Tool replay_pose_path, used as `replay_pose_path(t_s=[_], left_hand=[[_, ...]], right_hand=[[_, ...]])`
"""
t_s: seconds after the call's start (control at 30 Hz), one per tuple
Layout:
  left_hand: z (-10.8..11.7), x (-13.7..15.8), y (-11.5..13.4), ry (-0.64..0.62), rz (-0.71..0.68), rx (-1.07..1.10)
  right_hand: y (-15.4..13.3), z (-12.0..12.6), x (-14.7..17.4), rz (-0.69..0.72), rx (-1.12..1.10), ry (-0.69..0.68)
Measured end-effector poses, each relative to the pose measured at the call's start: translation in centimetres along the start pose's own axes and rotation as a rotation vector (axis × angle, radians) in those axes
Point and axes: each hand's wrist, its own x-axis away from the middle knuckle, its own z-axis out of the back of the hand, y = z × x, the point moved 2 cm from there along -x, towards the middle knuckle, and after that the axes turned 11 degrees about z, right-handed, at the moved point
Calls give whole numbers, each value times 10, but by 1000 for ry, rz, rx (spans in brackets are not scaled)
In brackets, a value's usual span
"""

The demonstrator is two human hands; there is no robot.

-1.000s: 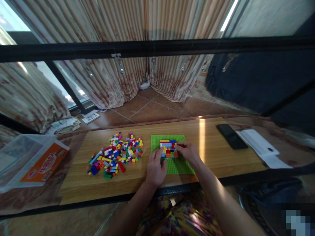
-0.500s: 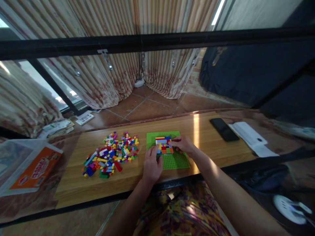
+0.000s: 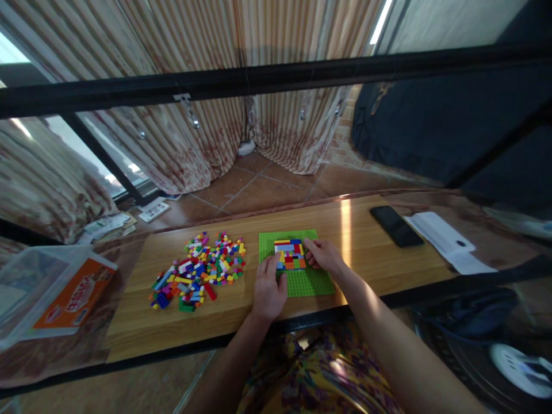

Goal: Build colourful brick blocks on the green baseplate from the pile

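Note:
A block of coloured toy bricks is built up on a green baseplate, in red, blue, yellow, white and orange. My left hand lies over the plate's left part, fingers stretched toward the block's left edge and thumb apart. At the block's right edge is my right hand, its fingers bent and close together. Whatever its fingertips may pinch is too small to make out. To the left, a loose pile of mixed bricks spreads over the wooden table top.
A black phone and an opened white box lie on the right. A clear plastic bin with an orange label stands at the far left. The wooden board ends at a dark front rail.
My right hand has drawn back from the top of the brick block to its right edge. My left hand has hardly moved. The whole view has shifted slightly.

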Motion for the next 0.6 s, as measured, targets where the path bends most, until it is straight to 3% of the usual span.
replay_pose_path(t_s=[0.3,0.6], left_hand=[[3,0,3,-27,23,11],[2,0,3,-24,26,11]], right_hand=[[-7,-5,8,223,580,99],[-12,-9,13,228,719,106]])
